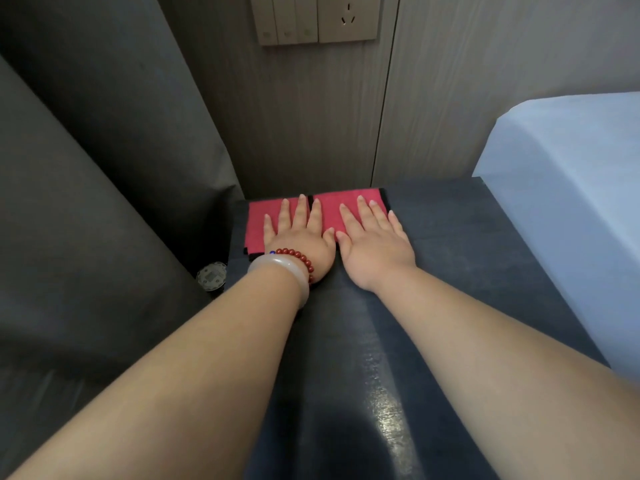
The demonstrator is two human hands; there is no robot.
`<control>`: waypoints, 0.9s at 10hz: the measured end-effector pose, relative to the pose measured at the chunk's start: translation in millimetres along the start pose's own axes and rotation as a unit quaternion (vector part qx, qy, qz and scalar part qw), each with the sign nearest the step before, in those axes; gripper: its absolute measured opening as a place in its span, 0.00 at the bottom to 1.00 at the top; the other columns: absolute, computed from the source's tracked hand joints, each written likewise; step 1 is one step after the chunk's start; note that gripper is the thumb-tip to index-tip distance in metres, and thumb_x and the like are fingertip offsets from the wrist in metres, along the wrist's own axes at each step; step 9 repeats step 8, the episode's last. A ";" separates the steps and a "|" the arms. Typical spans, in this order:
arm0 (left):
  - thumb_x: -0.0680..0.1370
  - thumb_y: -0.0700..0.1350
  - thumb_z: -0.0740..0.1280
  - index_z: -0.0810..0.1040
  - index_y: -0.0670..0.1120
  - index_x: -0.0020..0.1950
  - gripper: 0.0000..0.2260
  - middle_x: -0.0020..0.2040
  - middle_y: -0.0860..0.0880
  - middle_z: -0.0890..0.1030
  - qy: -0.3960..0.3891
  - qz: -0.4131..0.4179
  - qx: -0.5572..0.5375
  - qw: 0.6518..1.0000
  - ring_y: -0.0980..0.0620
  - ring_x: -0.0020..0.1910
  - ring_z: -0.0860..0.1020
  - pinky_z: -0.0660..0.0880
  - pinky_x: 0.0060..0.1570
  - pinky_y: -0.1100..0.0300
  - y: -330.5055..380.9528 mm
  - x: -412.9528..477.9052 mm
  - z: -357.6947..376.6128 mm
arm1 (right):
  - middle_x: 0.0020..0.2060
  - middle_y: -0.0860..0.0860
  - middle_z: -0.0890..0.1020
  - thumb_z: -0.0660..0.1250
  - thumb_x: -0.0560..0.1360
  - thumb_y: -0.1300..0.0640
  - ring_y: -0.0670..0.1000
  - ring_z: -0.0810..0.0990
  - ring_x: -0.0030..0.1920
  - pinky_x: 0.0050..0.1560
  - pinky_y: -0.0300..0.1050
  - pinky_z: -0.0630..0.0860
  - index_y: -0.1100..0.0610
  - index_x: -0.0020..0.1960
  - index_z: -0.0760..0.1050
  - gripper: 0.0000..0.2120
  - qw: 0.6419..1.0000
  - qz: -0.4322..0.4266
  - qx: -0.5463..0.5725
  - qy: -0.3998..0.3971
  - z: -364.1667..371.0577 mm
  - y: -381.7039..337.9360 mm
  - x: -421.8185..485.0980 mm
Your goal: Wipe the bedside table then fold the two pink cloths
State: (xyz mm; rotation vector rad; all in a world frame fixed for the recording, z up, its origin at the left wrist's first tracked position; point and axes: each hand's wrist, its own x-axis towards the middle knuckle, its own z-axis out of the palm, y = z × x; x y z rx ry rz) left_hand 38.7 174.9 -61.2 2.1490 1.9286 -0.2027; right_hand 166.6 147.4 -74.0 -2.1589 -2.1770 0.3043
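Two folded pink cloths lie side by side at the back left of the dark bedside table (pixel 467 244), close to the wall. My left hand (pixel 299 239) rests flat with fingers spread on the left pink cloth (pixel 256 220). My right hand (pixel 375 242) lies flat with fingers spread on the right pink cloth (pixel 341 204). Each cloth has a dark border edge. Neither hand grips anything. A pale bangle and a red bead bracelet sit on my left wrist.
A grey curtain (pixel 104 168) hangs at the left. A wall panel with switches and a socket (pixel 318 19) is above the table. A white bed (pixel 571 202) borders the table's right side. A small round clear object (pixel 211 277) sits left of the table.
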 end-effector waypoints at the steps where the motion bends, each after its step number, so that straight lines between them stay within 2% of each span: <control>1: 0.81 0.57 0.44 0.39 0.53 0.79 0.28 0.79 0.52 0.38 0.012 0.002 -0.002 1.000 0.45 0.77 0.37 0.37 0.73 0.41 1.2 -0.5 -1.1 | 0.78 0.47 0.41 0.38 0.81 0.42 0.48 0.39 0.77 0.76 0.49 0.37 0.45 0.78 0.42 0.27 1.000 -0.002 0.005 0.013 0.5 -0.4 -0.4; 3: 0.81 0.58 0.43 0.38 0.53 0.78 0.28 0.79 0.52 0.38 0.025 0.007 0.003 1.000 0.45 0.77 0.37 0.37 0.73 0.40 -1.7 1.1 4.0 | 0.78 0.48 0.40 0.38 0.81 0.42 0.48 0.37 0.77 0.76 0.50 0.36 0.45 0.78 0.40 0.27 1.000 -0.007 0.006 0.018 4.5 1.4 0.4; 4: 0.81 0.59 0.42 0.35 0.54 0.78 0.28 0.79 0.51 0.36 0.001 0.008 0.001 1.000 0.46 0.77 0.36 0.37 0.73 0.40 -1.2 -0.1 -0.2 | 0.77 0.48 0.38 0.38 0.81 0.42 0.48 0.35 0.76 0.76 0.50 0.36 0.46 0.78 0.38 0.27 1.000 -0.009 0.007 0.003 -2.4 1.1 -2.4; 5: 0.81 0.59 0.41 0.38 0.54 0.78 0.27 0.79 0.50 0.37 0.014 0.011 0.004 1.000 0.47 0.77 0.35 0.38 0.74 0.40 -0.6 -7.4 -18.1 | 0.77 0.49 0.38 0.38 0.81 0.42 0.49 0.35 0.76 0.76 0.50 0.37 0.48 0.78 0.37 0.27 1.000 -0.004 0.020 0.014 -23.7 -4.1 -6.9; 6: 0.82 0.57 0.42 0.42 0.54 0.79 0.26 0.80 0.49 0.40 0.055 0.035 0.027 0.998 0.47 0.77 0.37 0.39 0.74 0.42 8.0 -26.6 -53.8 | 0.78 0.50 0.40 0.38 0.81 0.43 0.49 0.37 0.77 0.76 0.49 0.37 0.49 0.78 0.38 0.27 0.999 0.004 0.033 0.006 -61.8 -12.3 -12.9; 7: 0.82 0.57 0.42 0.44 0.54 0.79 0.25 0.80 0.49 0.41 0.064 0.039 0.030 0.997 0.47 0.77 0.38 0.40 0.75 0.42 16.7 -45.6 -99.0 | 0.78 0.49 0.40 0.39 0.81 0.44 0.48 0.37 0.77 0.76 0.50 0.38 0.49 0.78 0.39 0.27 0.999 0.014 0.030 -0.015 -107.4 -21.4 -19.6; 8: 0.82 0.57 0.42 0.45 0.55 0.79 0.25 0.80 0.49 0.41 0.088 0.042 0.025 0.995 0.47 0.78 0.38 0.39 0.74 0.42 29.8 -61.4 -154.2 | 0.77 0.47 0.37 0.42 0.81 0.45 0.49 0.36 0.77 0.76 0.53 0.40 0.48 0.78 0.39 0.27 0.999 0.021 0.037 0.000 -163.1 -30.4 -24.8; 9: 0.82 0.57 0.42 0.45 0.55 0.79 0.25 0.80 0.49 0.41 0.088 0.042 0.025 0.995 0.47 0.78 0.38 0.39 0.74 0.42 29.8 -61.4 -154.2 | 0.77 0.47 0.37 0.42 0.81 0.45 0.49 0.36 0.77 0.76 0.53 0.40 0.48 0.78 0.39 0.27 0.999 0.021 0.037 0.000 -163.1 -30.4 -24.8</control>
